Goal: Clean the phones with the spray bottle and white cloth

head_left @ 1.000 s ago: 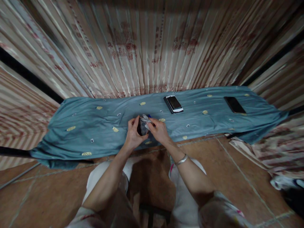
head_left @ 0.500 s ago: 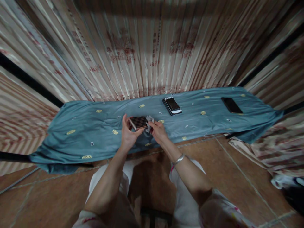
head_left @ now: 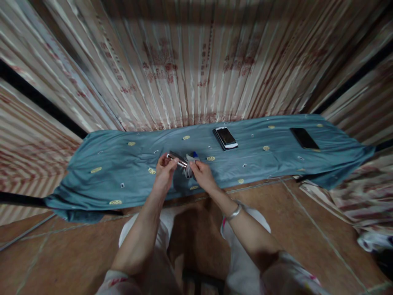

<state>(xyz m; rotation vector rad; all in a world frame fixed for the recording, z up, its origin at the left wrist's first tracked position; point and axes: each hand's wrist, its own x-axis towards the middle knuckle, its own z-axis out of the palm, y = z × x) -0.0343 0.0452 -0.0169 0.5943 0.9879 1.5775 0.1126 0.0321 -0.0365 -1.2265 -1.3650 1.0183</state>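
My left hand [head_left: 164, 170] grips a phone [head_left: 177, 159] by its left end, and the phone is tilted so that its shiny narrow edge faces me. A crumpled grey cloth [head_left: 189, 169] is pinched in my right hand [head_left: 201, 174], pressed against the phone's right end. Just behind the cloth shows a small blue thing [head_left: 195, 154], too small to make out. Both hands are over the teal patterned cloth covering [head_left: 172, 139] of the long bench.
Right of my hands, a white-framed phone [head_left: 227, 137] lies on top of a dark flat item. Farther right lies a black phone [head_left: 303, 138]. Striped curtains [head_left: 184, 73] hang behind the bench, with dark poles [head_left: 46, 102] at the sides. Brown tiles [head_left: 291, 229] cover the floor.
The phone has been turned from its checkered back to its narrow edge. My left fingers have closed in around it. The blue thing has come into sight behind the grey cloth.
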